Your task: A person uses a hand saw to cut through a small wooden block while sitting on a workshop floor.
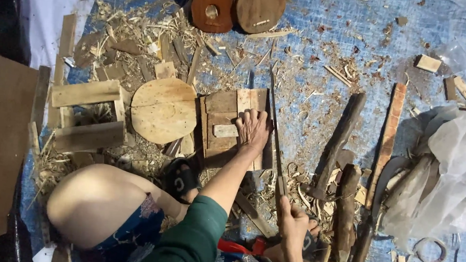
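Gripping the long blade (275,134) by its handle with our right hand (292,224), we press our left hand (253,129) flat on the plank panel (228,122). Shavings (307,92) lie all around; the blade rests along the panel's right edge, apparently mid-trim.

Rough woodworking spot, floor-level, no bench: work goes on over a blue tarp (360,25) spread on the ground. Wood shavings (136,26) and offcuts litter it everywhere. Sawn planks (85,92), a round wooden disc (163,110), a small slatted board (225,119) under the left hand (253,129). Rough branches w/ bark (338,144) lie at the right, plus a long blade (275,134) held in the right hand (292,225). Two shaped, varnished wood pieces (236,5) at top. Crumpled plastic bag (455,163) at the side.
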